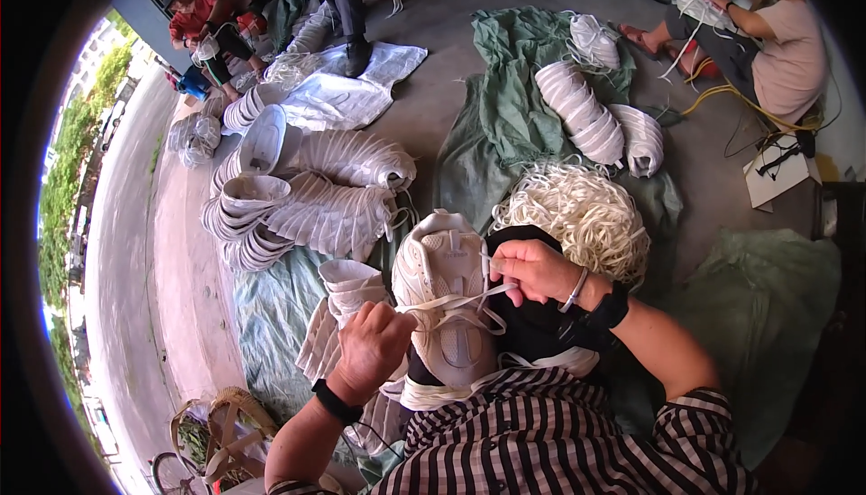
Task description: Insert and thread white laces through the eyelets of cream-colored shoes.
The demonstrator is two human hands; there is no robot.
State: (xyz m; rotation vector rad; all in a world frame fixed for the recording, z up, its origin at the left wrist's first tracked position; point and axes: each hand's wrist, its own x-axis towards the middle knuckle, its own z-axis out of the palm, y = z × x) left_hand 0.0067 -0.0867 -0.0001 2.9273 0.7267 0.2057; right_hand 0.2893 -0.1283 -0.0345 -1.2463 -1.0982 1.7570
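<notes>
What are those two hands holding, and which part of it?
Both hold the white lace of a white shoe upper resting on the lap. The right hand pinches one end near the eyelets; the left hand grips the other end.

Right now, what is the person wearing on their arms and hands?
Hands are bare. The left hand has a black wristband; the right hand has a thin silver bangle and a broader black band. Black-and-white striped sleeves cover the upper arms.
</notes>
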